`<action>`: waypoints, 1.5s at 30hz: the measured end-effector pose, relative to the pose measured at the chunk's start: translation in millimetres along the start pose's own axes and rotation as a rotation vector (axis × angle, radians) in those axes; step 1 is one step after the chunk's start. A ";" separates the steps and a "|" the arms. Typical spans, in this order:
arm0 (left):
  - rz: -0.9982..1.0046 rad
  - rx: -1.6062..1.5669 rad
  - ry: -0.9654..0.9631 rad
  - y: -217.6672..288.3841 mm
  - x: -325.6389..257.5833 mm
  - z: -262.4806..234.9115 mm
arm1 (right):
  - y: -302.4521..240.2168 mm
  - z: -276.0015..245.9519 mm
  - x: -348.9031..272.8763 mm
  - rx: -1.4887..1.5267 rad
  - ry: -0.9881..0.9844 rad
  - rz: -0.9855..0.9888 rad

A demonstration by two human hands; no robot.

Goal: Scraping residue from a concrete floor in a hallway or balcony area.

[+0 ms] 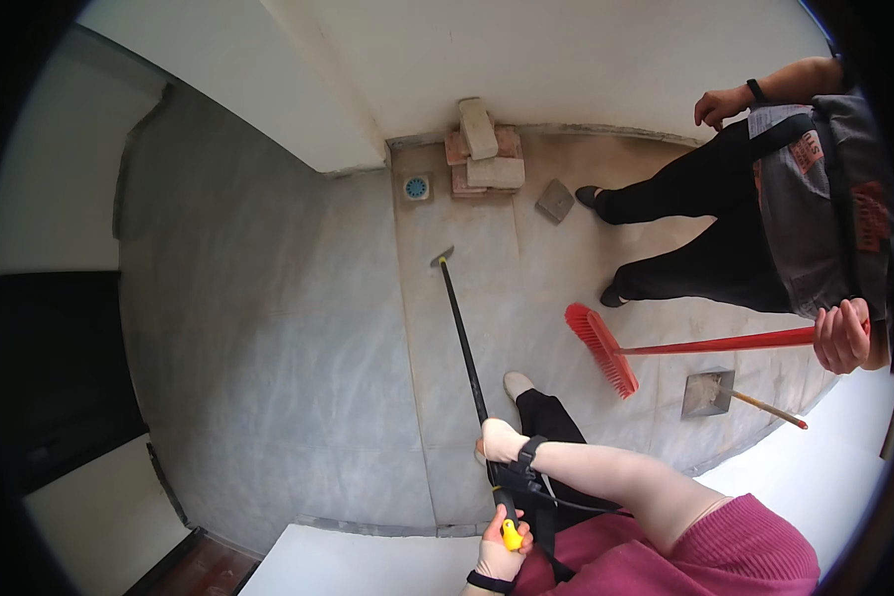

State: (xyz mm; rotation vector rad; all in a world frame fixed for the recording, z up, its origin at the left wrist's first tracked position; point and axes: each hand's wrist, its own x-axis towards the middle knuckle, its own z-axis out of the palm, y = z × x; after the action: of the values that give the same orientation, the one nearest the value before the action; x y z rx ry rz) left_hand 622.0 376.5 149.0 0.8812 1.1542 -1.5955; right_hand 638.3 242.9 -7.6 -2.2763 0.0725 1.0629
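Observation:
A long-handled scraper (464, 343) with a black pole slants across the floor in front of me. Its small grey blade (442, 258) rests on or just above the dusty floor strip. My right hand (504, 441) is wrapped around the pole partway along. Nearer to me, my left hand (507, 544) grips the pole's black-and-yellow end. Both hands are closed, and dark bands circle both wrists.
A co-worker (705, 204) stands at the right, one hand holding a red broom (603, 348). A metal dustpan (705, 393) lies nearby. Stacked bricks (494, 173), a blue floor drain (417, 187) and a grey square slab (555, 202) lie near the far wall.

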 end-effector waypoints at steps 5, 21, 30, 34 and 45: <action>0.136 -0.016 -0.071 41.6 36.6 32.4 | 30.3 -66.7 16.0 0.900 0.302 0.494; 0.050 0.087 0.039 29.7 23.8 31.4 | 27.5 -42.3 -0.3 0.862 0.320 0.472; 0.041 0.073 -0.055 54.9 38.9 35.7 | 42.4 -68.5 10.9 0.410 0.314 0.329; 0.034 0.035 -0.060 53.3 38.4 53.7 | 49.8 -82.0 4.2 0.640 0.271 0.471; 0.064 0.160 -0.048 58.7 43.4 54.7 | 53.9 -92.1 -7.5 0.939 0.266 0.638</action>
State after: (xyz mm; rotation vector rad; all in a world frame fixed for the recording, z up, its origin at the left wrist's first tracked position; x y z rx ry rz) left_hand 664.0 305.9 109.4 0.9684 0.9660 -1.6642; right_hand 679.5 146.8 15.0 -1.5004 1.2005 0.7412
